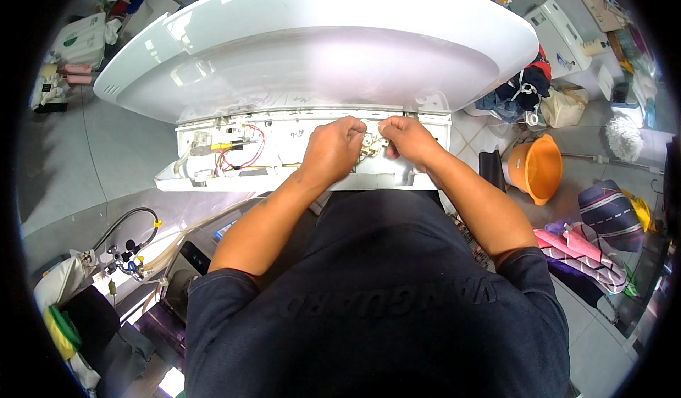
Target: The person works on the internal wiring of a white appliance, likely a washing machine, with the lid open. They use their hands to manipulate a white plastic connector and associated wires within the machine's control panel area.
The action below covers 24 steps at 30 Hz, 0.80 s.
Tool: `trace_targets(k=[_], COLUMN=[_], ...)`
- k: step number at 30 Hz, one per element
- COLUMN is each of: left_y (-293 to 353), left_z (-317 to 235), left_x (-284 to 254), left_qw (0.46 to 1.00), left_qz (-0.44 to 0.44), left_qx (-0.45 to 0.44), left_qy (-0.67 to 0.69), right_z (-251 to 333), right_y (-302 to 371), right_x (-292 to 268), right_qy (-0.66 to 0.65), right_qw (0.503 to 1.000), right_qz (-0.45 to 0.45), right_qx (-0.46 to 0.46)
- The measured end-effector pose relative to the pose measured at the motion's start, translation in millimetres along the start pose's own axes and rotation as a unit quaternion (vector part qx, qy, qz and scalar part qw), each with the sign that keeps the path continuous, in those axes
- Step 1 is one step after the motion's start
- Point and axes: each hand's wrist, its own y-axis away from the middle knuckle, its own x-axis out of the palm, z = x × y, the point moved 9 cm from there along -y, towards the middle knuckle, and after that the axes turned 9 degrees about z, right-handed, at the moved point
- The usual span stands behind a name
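My left hand point(333, 146) and my right hand point(406, 140) meet over the open, shallow compartment point(280, 179) of a large white appliance. Both hands are closed, fingertips pinched close together. Between them sits a small cluster of white and brass-coloured parts point(369, 144); exactly what each hand grips is too small to tell. Left of my hands, the compartment holds thin red wires point(262, 146) and a yellow-handled tool point(221, 146), apparently a screwdriver. Behind my hands rises the appliance's big, curved, glossy white panel point(319, 57).
An orange basin point(543, 169) stands on the tiled floor to the right, with piled cloths point(582, 252) nearer me. Black hose point(145, 213) with fittings lies at lower left. Dark clothes point(521, 89) and a cream bag point(564, 106) are at far right.
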Motion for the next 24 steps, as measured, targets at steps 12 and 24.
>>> trace_targets(k=[12,24], left_y=[-2.8,-5.8], left_z=[-4.5,18.9], left_x=[5.9,9.5], left_qw=[0.999,0.99], left_qz=[0.013,0.072], left_qx=[0.023,-0.069], left_qy=[-0.03,0.101], right_z=[2.6,1.9], right_y=[1.8,1.8], right_x=[0.8,1.4], right_qy=[-0.005,-0.007], right_qw=[1.0,1.0], right_qz=[0.01,0.008], right_qx=[0.006,0.003])
